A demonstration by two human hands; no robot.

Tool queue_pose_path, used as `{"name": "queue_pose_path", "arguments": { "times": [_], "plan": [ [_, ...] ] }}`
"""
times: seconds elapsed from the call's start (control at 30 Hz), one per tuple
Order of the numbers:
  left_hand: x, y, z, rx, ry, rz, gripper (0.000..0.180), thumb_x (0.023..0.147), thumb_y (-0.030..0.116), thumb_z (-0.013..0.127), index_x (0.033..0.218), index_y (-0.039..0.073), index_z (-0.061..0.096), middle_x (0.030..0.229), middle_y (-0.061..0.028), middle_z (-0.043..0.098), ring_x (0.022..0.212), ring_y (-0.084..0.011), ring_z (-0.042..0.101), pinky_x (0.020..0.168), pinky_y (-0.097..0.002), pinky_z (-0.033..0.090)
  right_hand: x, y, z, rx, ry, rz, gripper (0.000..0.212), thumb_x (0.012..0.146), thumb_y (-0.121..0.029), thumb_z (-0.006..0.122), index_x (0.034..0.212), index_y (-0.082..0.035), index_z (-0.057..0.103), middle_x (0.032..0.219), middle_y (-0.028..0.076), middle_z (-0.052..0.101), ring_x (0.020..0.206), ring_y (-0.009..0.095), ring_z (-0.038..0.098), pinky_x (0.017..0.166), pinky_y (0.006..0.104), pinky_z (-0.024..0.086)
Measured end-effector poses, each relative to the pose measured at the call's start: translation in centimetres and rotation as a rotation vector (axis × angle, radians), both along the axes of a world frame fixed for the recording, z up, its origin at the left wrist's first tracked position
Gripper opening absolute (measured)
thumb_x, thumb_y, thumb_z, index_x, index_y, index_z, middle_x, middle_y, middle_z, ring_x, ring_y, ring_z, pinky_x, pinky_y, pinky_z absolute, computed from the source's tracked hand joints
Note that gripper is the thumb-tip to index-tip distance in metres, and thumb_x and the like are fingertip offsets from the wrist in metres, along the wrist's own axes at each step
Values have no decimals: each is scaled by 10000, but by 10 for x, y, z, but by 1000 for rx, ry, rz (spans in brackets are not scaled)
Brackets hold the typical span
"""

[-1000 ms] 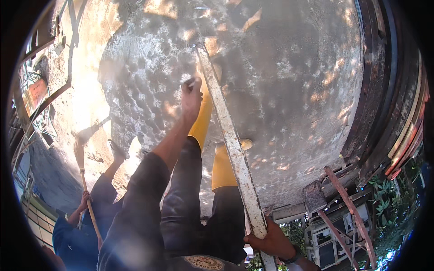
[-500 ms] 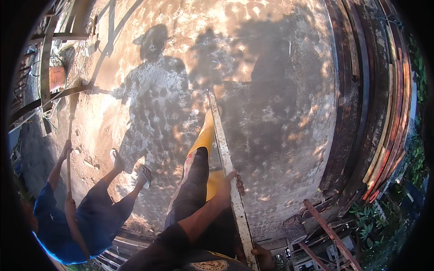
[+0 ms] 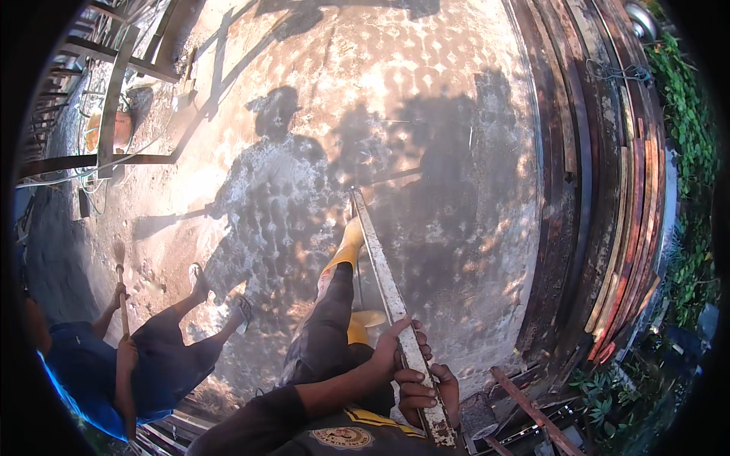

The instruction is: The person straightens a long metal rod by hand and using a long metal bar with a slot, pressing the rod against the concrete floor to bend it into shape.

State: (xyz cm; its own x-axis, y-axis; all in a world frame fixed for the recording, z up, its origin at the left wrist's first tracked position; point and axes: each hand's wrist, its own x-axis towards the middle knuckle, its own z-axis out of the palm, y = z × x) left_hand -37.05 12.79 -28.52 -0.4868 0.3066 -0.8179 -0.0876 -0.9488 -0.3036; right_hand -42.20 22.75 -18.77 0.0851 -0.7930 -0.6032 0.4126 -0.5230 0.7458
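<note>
A long, narrow bar [image 3: 388, 285], whitish and spattered with rusty brown marks, slants from my body out to the ground ahead. Its far tip lies just beyond my yellow boot [image 3: 350, 239]; whether it touches the ground I cannot tell. My left hand [image 3: 391, 348] is closed round the bar from the left side. Just below it, nearer my body, my right hand [image 3: 430, 394] wraps the same bar, with fingers on both its sides. A second yellow boot [image 3: 363, 325] shows partly behind my left forearm.
At the left a co-worker in blue [image 3: 99, 372] grips a long-handled brush [image 3: 124, 304]. Long timber planks [image 3: 566, 190] lie stacked along the right. Wooden framing [image 3: 114, 99] and an orange bucket [image 3: 114, 131] stand at the upper left. A reddish beam [image 3: 536, 414] juts in at the lower right.
The view has shifted, so the ground ahead sits lower. My right hand has come up the bar, close below my left. The co-worker's brush has swung, its head now nearer their feet.
</note>
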Motion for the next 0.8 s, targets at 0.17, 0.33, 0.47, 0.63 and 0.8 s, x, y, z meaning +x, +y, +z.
{"name": "queue_pose_path", "arguments": {
  "times": [0.17, 0.33, 0.47, 0.63, 0.8],
  "plan": [
    [-23, -73, 11, -13, 60, 180, 332, 921, 401, 559, 989, 82, 496, 747, -52, 542, 646, -213, 567, 630, -348, 498, -39, -97, 22, 37, -21, 119, 383, 874, -214, 542, 1196, -10, 516, 827, 35, 431, 573, 99, 433, 492, 228, 398],
    [-56, -183, -16, 81, 174, 208, 314, 934, 373, 537, 966, 61, 515, 790, -45, 543, 715, -191, 573, 638, -325, 494, -87, -211, 4, -164, -12, 92, 232, 874, -198, 551, 994, -1, 541, 773, 43, 484, 641, 123, 494, 582, 252, 452],
    [-102, -264, -29, 6, 226, 267, 331, 938, 383, 530, 983, 55, 515, 803, -52, 553, 715, -191, 579, 637, -330, 500, -125, -318, -18, 80, 269, 282, 135, 861, -113, 479, 894, 15, 509, 763, 95, 512, 658, 200, 561, 619, 321, 516],
    [-134, -361, -44, -196, 207, 389, 353, 942, 396, 523, 1004, 48, 515, 819, -60, 565, 716, -192, 586, 636, -335, 507, -146, -451, -31, 376, 594, 163, 215, 890, -108, 412, 979, 59, 513, 848, 165, 562, 767, 283, 632, 694, 414, 556],
    [-179, -424, -58, -337, 215, 532, 376, 947, 408, 515, 1025, 41, 516, 835, -69, 577, 716, -192, 593, 635, -341, 515, -209, -532, -44, 487, 966, 387, 249, 890, -163, 510, 1017, 47, 549, 812, 144, 590, 713, 254, 620, 654, 404, 541]
  ]
}}
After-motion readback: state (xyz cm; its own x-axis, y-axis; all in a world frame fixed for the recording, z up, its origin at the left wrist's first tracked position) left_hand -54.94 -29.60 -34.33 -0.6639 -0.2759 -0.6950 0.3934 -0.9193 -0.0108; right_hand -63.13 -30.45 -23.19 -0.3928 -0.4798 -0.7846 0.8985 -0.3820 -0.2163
